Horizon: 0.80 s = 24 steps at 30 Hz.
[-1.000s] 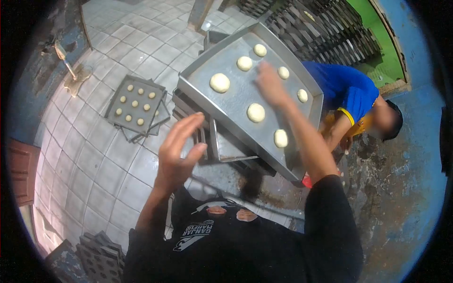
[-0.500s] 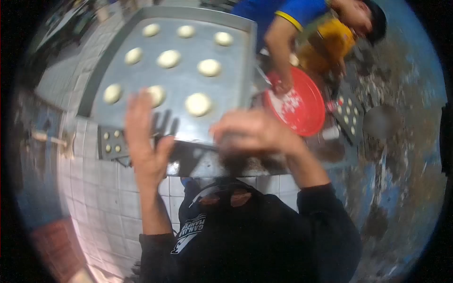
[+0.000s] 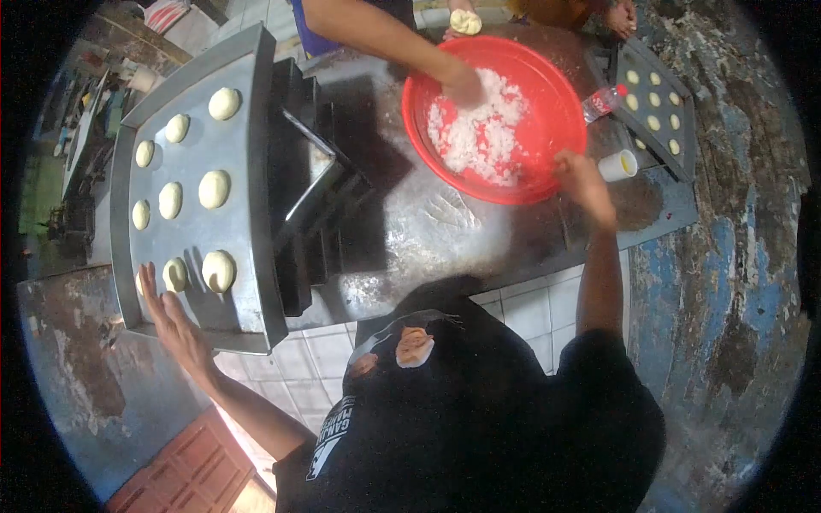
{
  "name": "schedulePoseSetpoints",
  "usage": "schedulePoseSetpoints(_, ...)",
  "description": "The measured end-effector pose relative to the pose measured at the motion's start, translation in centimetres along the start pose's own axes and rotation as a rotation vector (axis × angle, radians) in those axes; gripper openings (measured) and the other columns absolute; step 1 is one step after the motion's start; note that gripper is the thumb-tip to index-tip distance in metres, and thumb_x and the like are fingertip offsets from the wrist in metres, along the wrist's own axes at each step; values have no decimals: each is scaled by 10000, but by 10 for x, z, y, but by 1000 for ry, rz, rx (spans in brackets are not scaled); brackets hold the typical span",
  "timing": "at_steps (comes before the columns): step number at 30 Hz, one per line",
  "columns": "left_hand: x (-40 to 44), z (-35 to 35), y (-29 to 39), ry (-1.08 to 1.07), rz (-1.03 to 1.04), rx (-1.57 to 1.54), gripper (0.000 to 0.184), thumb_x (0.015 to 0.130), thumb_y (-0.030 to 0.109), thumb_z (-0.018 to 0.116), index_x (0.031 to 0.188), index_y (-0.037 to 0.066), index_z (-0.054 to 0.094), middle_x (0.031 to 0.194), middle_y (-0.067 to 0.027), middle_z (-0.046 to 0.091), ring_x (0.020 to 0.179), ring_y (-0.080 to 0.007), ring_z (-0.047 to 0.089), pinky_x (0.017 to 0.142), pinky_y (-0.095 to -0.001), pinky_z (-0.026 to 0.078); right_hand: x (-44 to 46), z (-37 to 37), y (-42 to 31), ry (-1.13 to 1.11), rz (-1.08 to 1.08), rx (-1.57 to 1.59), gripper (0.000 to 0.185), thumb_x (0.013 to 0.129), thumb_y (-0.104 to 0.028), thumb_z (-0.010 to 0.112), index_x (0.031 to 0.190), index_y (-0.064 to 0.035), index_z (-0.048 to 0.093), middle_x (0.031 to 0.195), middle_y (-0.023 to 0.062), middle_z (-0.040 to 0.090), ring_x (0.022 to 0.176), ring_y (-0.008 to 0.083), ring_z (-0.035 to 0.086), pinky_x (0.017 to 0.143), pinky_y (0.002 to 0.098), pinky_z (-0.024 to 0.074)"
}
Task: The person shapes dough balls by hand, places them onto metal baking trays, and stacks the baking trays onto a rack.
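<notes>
My left hand (image 3: 178, 325) is open, fingers stretched, over the near edge of a metal baking tray (image 3: 192, 231). Pale dough balls (image 3: 214, 189) sit spaced out on the tray, and my fingers partly cover one at the near left corner. My right hand (image 3: 587, 186) has curled fingers at the right rim of a red plastic basin (image 3: 547, 103). Whatever those fingers pinch, if anything, is hidden. White crumbly, shredded stuff (image 3: 479, 128) lies in the basin, where another person's hand (image 3: 462, 85) also reaches in.
Beneath the tray are more stacked trays (image 3: 295, 188) with jutting corners. A plastic bottle (image 3: 603, 102), a white cup (image 3: 617, 166) and a smaller tray of dough balls (image 3: 654, 115) stand right of the basin. A dough piece (image 3: 465, 22) is at the basin's far side.
My view has swung right, so the tray now appears farther left and the basin nearer the middle. My right hand has moved from near the tray to the basin's rim.
</notes>
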<state>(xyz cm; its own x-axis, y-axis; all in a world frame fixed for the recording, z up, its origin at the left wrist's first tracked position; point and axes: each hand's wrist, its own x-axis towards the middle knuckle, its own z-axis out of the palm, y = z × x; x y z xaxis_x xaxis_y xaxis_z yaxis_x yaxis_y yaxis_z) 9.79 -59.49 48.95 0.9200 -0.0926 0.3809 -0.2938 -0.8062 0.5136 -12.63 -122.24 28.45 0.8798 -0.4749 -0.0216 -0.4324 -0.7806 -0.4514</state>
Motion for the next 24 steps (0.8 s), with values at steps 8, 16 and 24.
schedulePoseSetpoints(8, 7, 4, -2, -45, -42, 19, 657, 1054, 499, 442, 1544, 62, 403, 1531, -157, 483, 1447, -295, 412, 1200, -463, 287, 100, 108, 88, -103, 46, -258, 266, 913, -180, 621, 1120, -15, 596, 950, 264, 682, 960, 475, 669, 802, 559, 521)
schedulePoseSetpoints(16, 5, 3, -7, -16, -49, -25, 619, 1034, 479, 519, 1524, 107, 453, 1495, -135, 527, 1412, -303, 453, 1176, -503, 320, 128, 184, 114, -81, -125, -268, 319, 948, -279, 582, 1100, 1, 570, 1015, 300, 651, 1065, 465, 628, 880, 585, 482)
schedulePoseSetpoints(24, 1, -2, -19, -41, 20, -119, 547, 1027, 361, 569, 1513, 124, 483, 1389, -158, 624, 1263, -280, 596, 1040, -436, 477, 88, 69, 62, 18, 140, -479, 356, 875, -174, 647, 1159, 17, 548, 860, 250, 713, 846, 435, 715, 731, 547, 561)
